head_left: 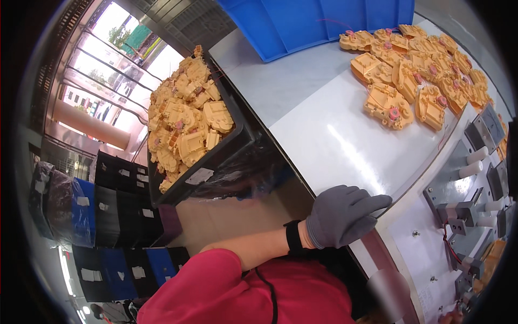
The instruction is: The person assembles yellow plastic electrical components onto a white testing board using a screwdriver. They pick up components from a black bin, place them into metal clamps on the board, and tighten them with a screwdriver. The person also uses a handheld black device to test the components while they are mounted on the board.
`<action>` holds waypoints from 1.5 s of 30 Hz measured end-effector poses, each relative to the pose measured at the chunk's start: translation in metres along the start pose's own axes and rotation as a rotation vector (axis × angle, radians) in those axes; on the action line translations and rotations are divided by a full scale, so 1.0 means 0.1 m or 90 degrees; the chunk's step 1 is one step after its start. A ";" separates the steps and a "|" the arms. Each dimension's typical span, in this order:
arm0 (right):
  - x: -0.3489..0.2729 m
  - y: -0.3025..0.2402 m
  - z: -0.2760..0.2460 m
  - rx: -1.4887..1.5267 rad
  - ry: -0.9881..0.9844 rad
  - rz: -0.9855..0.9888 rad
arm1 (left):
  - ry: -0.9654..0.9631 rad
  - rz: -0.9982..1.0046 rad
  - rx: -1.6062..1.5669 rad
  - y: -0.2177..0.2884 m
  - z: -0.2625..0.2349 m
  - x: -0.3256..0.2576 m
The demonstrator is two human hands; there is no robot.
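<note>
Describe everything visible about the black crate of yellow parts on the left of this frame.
The black crate is a rectangular, plastic-looking bin sitting left of the white table, its near corner close to the table edge. It is heaped above the rim with yellow-orange moulded parts, some with small pink centres. A pale label is stuck on its side wall. Crumpled clear film lies against its lower right side. No hand touches it; the grey-gloved left hand rests on the table edge nearby.

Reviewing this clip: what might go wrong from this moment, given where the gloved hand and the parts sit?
The black crate is heaped above its rim with yellow parts, so some may spill. The pile of yellow parts on the white table lies far from the gloved left hand resting at the table edge; a long reach might knock parts off.
</note>
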State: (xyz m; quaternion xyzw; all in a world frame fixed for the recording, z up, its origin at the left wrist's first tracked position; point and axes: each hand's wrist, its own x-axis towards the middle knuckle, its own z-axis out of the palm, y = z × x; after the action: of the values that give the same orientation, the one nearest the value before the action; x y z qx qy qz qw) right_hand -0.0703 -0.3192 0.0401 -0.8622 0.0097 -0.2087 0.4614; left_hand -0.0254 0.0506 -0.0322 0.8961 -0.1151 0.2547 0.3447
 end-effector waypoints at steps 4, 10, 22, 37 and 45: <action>0.13 -0.30 0.10 -0.401 -0.205 -0.190 | 0.011 -0.001 -0.007 0.00 0.01 -0.02; 0.13 -0.23 0.03 -0.348 -0.200 -0.113 | 0.006 -0.003 -0.007 0.00 0.00 -0.01; 0.13 -0.10 0.01 -0.319 -0.163 -0.147 | 0.007 0.000 0.006 -0.02 0.01 -0.03; 0.12 -0.10 0.06 -0.336 -0.145 -0.165 | 0.024 0.009 0.004 0.00 0.00 -0.06; -0.01 0.28 -0.28 -0.330 -0.228 -0.130 | -0.011 0.033 -0.046 -0.10 -0.07 -0.03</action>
State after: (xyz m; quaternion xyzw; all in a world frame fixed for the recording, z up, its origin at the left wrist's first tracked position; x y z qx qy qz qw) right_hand -0.0770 -0.3577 0.0307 -0.9705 -0.1053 -0.0894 0.1974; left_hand -0.0270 0.0621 -0.0352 0.8820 -0.1503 0.2516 0.3691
